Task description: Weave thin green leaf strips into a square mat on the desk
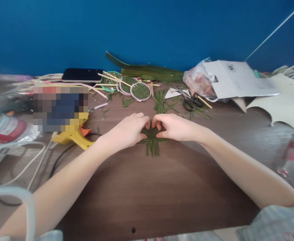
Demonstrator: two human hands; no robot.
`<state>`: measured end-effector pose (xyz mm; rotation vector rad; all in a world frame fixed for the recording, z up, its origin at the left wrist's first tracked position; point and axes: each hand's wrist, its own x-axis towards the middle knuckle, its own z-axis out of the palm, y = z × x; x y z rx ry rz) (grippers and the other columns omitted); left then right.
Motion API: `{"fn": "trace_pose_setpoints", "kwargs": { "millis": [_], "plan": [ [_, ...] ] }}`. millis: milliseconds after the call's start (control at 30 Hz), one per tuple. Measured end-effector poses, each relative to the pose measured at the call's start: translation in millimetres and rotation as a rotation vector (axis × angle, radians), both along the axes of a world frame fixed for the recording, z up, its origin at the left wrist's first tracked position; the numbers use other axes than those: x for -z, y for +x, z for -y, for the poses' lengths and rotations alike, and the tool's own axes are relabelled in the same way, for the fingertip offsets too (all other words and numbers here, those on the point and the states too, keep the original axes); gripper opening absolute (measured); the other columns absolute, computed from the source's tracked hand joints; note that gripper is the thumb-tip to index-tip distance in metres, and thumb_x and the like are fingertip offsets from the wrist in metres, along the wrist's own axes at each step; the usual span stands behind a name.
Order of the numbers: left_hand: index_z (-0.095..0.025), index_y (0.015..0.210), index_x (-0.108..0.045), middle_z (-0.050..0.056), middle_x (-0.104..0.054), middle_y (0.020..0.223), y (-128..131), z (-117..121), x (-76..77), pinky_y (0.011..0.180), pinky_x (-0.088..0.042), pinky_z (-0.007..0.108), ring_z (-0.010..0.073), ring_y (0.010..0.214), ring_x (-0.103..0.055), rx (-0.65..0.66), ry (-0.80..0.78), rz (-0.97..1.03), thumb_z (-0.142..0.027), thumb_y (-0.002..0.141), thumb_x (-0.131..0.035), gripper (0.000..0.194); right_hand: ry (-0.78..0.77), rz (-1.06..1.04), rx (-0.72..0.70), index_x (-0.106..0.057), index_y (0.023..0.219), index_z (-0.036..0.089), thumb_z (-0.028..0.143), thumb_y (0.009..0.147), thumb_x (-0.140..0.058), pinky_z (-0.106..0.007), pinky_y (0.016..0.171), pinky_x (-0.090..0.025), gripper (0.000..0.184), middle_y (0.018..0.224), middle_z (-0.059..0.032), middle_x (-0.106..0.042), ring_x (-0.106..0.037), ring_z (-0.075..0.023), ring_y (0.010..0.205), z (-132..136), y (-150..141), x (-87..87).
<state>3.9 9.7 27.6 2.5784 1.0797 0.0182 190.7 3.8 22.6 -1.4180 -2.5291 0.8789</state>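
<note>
Low over the middle of the table, a woven piece of green leaf strips [153, 148] lies between my hands, its loose ends hanging toward me. My left hand [134, 129] grips its left side, with thumb and bent fingers closed. Opposite it, my right hand [170, 126] pinches the right side in the same way. The fingertips nearly meet, and they hide much of the weave. Just beyond them is a bundle of cut leaf strips [159, 102]. Black-handled scissors [188, 104] rest to its right.
Round rimmed green discs [141, 91], thin sticks [116, 79] and a long green leaf [152, 72] lie along the blue wall [147, 30]. A phone [82, 75] and yellow glue gun [77, 134] with cables are left. A plastic bag [199, 78] and white packaging [234, 78] stand right.
</note>
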Motion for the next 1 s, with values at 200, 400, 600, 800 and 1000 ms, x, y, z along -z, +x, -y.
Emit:
{"fn": "trace_pose_setpoints", "kwargs": {
  "millis": [200,400,600,800,1000],
  "plan": [
    [-0.017,0.087,-0.053,0.005,-0.050,0.090,-1,-1,4.6,0.073,-0.038,0.031,0.0215,0.090,-0.049,0.019,-0.027,0.029,-0.019,0.075,-0.051,0.013,-0.012,-0.003,0.006,-0.051,0.084,0.020,0.022,0.067,-0.060,-0.023,0.058,-0.030,0.019,0.076,0.0009,-0.052,-0.047,-0.0119,0.067,0,2,0.8],
    [-0.018,0.091,-0.055,0.004,-0.052,0.089,-3,-3,5.7,0.074,-0.038,0.030,0.0205,0.089,-0.050,0.012,-0.053,0.036,-0.021,0.075,-0.051,0.016,-0.039,-0.016,0.015,-0.053,0.082,0.020,0.024,0.066,-0.062,-0.022,0.056,-0.030,0.019,0.075,0.0009,-0.053,-0.046,-0.0111,0.064,-3,4,0.3],
    [-0.017,0.089,-0.051,0.003,-0.052,0.090,-1,-2,0.3,0.076,-0.038,0.029,0.0189,0.088,-0.050,0.003,-0.066,0.033,-0.017,0.073,-0.052,0.016,-0.069,-0.036,0.064,-0.056,0.080,0.019,0.022,0.070,-0.057,-0.022,0.054,-0.030,0.011,0.067,0.0019,-0.052,-0.044,-0.0093,0.057,-7,10,-2.1],
    [-0.016,0.088,-0.049,0.004,-0.052,0.090,-1,-1,0.9,0.075,-0.038,0.028,0.0189,0.088,-0.049,-0.012,-0.061,0.047,-0.017,0.073,-0.053,0.015,-0.064,-0.051,0.044,-0.057,0.080,0.019,0.022,0.070,-0.057,-0.022,0.054,-0.030,0.010,0.064,0.0025,-0.052,-0.046,-0.0093,0.057,-6,8,1.6],
    [-0.017,0.086,-0.049,0.003,-0.053,0.086,-1,-2,2.0,0.072,-0.038,0.028,0.0182,0.084,-0.051,-0.010,-0.073,0.061,-0.017,0.072,-0.051,0.014,-0.059,-0.057,0.038,-0.058,0.079,0.018,0.019,0.071,-0.055,-0.022,0.055,-0.030,0.009,0.064,0.0026,-0.052,-0.046,-0.0090,0.057,-5,6,1.4]
  ]
}}
